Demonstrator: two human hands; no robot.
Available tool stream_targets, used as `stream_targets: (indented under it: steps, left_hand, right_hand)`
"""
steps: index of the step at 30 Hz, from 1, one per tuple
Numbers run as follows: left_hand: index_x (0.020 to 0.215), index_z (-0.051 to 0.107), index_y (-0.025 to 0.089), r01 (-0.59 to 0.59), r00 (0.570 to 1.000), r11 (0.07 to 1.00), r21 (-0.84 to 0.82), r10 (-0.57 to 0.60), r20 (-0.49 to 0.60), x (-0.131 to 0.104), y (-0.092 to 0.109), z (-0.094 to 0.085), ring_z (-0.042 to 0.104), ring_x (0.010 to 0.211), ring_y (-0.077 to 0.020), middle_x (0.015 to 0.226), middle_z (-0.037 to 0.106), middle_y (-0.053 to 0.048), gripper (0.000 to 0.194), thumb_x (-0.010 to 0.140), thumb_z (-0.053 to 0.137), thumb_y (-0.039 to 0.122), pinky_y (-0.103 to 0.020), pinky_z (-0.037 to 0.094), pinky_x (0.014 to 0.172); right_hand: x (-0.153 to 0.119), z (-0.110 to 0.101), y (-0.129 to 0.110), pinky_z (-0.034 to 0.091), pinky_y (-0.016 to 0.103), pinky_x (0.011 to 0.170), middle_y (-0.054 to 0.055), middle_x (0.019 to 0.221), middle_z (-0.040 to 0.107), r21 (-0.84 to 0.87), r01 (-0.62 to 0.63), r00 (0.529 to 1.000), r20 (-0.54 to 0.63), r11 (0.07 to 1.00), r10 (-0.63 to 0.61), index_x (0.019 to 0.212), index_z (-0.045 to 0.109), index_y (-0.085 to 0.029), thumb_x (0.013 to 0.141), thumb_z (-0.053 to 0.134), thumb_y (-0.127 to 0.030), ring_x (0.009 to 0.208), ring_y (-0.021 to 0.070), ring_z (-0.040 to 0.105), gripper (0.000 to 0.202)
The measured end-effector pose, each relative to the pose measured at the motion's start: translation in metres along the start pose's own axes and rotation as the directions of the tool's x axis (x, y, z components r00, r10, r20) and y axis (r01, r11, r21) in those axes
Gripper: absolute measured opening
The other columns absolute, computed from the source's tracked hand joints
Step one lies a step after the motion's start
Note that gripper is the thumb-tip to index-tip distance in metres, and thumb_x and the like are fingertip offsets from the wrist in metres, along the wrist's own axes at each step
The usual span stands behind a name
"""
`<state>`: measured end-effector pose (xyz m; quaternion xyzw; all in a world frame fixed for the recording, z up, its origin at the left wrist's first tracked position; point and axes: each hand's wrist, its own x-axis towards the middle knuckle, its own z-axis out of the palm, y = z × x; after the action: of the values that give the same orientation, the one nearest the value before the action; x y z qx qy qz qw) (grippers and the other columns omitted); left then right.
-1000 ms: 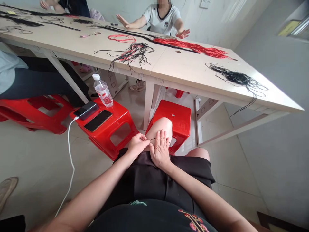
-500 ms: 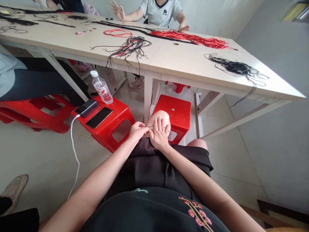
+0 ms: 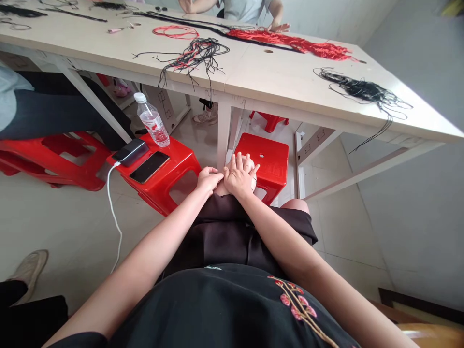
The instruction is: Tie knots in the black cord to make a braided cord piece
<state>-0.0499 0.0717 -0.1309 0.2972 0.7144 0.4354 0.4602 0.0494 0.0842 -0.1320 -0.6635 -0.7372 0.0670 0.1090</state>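
From my end the left hand [image 3: 210, 181] looks pinched closed, probably on the black cord [image 3: 254, 181], though its grip hides that. Right hand [image 3: 239, 181] lies flat, fingers spread, on the bare leg [image 3: 221, 190], cord poking out at its little-finger side. Can't tell how much is done; tabletop [image 3: 275, 82] tangle [image 3: 200, 52] ahead looks all loose.

Counted it up: there was one left hand [image 3: 209, 180], one right hand [image 3: 239, 180] and one thin black cord [image 3: 254, 180] by the right fingers [image 3: 239, 162]. I got at least four red stools [image 3: 270, 154], two left of the fingers, two beyond. Left also had one bottle [image 3: 154, 123], one phone [image 3: 150, 166], one dark box [image 3: 131, 152], one white cable [image 3: 121, 236]. Past the fingers were one red loop [image 3: 176, 37], one red bundle [image 3: 308, 47], one red-and-black tangle [image 3: 203, 52], plus one black tangle [image 3: 364, 88] rightward.
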Motion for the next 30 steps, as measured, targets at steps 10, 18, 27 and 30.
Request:
stream_targets:
  steps: [10,18,27,30]
  left_hand:
    - [0.074,0.047,0.022,0.055,0.998,0.995,-0.084,-0.054,0.015,0.016,0.003,0.007,0.03,0.032,-0.0047,0.044,0.043,0.009,0.026,0.06,0.065,0.012,-0.018,0.02,0.037]
    - [0.071,0.046,0.021,0.049,0.998,0.991,-0.127,-0.044,0.037,0.024,0.005,0.012,0.034,0.035,-0.0052,0.044,0.043,0.009,0.028,0.057,0.066,0.008,-0.018,0.021,0.038]
    - [0.069,0.048,0.019,0.058,0.998,0.985,-0.162,-0.056,0.021,0.035,0.004,0.013,0.038,0.037,-0.0056,0.046,0.045,0.007,0.022,0.059,0.066,0.009,-0.018,0.023,0.038]
    - [0.068,0.048,0.019,0.073,0.997,0.981,-0.18,-0.07,0.025,0.036,0.004,0.013,0.038,0.037,-0.0056,0.045,0.045,0.007,0.021,0.059,0.064,0.009,-0.018,0.022,0.038]
  right_hand:
    - [0.021,-0.003,-0.003,-0.002,0.074,0.099,0.008,0.154,0.021,-0.014,-0.055,0.998,-0.038,0.998,0.055,0.14,0.037,-0.03,0.093,0.021,-0.041,0.14,0.0383,0.006,0.051]
    - [0.052,-0.011,0.006,-0.003,0.078,0.095,0.012,0.153,0.023,0.021,-0.175,0.984,0.048,0.984,0.174,0.142,0.034,-0.028,0.093,0.02,-0.042,0.14,0.0404,0.005,0.053]
    - [0.065,-0.003,0.009,-0.001,0.077,0.097,0.012,0.142,0.041,0.014,-0.163,0.986,0.048,0.987,0.162,0.13,0.052,-0.023,0.093,0.019,-0.046,0.136,0.0422,0.019,0.054]
    - [0.071,-0.005,0.008,-0.001,0.077,0.096,0.015,0.134,0.05,0.008,-0.192,0.978,0.088,0.981,0.19,0.12,0.06,-0.019,0.092,0.02,-0.049,0.132,0.0431,0.026,0.057]
